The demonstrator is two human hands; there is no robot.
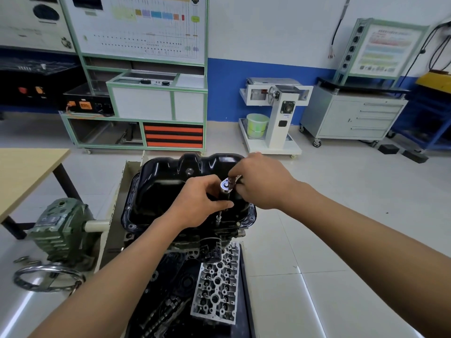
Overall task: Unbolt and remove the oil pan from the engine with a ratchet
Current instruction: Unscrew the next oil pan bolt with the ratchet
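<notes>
one chrome ratchet (227, 184) | left hand (197, 201), right hand (263, 184) grip | glossy black oil pan (170, 172)

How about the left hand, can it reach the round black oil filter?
Probably yes, once it lets go of the silver ratchet: the round black oil filter sits uncovered close below the left hand.

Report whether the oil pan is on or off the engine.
On: the oil pan sits on the engine, ratchet down at its flange.
</notes>
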